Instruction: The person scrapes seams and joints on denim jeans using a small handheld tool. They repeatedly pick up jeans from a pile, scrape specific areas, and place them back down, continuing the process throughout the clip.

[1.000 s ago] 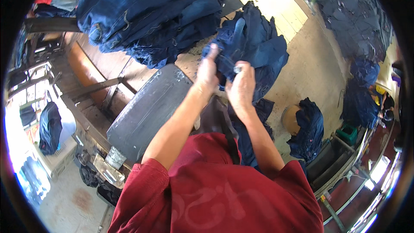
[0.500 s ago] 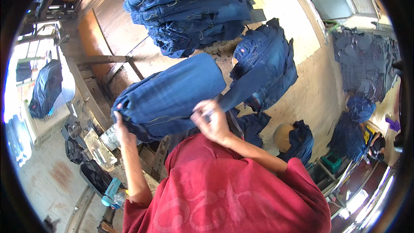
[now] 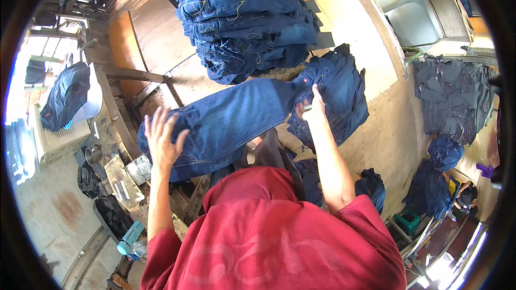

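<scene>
A tall denim stack (image 3: 247, 27) stands ahead of us, with a wooden frame (image 3: 135, 75) left of it. Since the earlier frame, our right hand (image 3: 314, 106) has shifted out to the denim heap (image 3: 346, 99); a small pale thing shows there, but we cannot tell the grip. Our left hand (image 3: 164, 142), fingers spread wide, has risen over the jeans (image 3: 231, 113), which stretch to the heap. Bare floor (image 3: 389, 123) opens right of it.
</scene>
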The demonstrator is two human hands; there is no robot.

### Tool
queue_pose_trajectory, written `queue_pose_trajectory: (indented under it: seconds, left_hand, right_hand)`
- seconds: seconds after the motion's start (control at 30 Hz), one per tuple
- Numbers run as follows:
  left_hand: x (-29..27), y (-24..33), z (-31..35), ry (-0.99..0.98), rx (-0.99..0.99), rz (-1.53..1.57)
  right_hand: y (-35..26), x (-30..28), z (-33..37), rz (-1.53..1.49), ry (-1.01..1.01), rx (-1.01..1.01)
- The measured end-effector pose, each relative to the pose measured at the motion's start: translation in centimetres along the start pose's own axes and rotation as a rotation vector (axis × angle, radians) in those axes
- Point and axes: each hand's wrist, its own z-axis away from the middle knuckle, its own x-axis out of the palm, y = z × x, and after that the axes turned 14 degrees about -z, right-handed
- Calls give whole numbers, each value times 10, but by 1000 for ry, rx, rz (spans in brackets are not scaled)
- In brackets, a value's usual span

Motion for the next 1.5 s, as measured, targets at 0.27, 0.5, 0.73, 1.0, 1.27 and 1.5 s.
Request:
queue_pose_trajectory:
  seconds: [0.27,0.5,0.73,1.0,1.27,1.5]
  left_hand:
    - [35,18,14,-232,-53,-116]
    - [55,103,-37,-183,-26,-80]
    - [66,260,-74,-185,480,217]
    - [96,318,-42,-151,495,-51]
    - [92,326,-43,-128,478,165]
    - [50,202,-50,16,105,410]
  right_hand:
    - [-3,1,-20,-531,-435,-110]
    - [-161,2,-16,-402,-67,-704]
    - [-185,1,155,-385,-412,-1016]
    - [49,50,308,478,-921,-1516]
    - [180,65,287,1297,-1524,-1550]
    - [-47,49,330,581,-855,-1606]
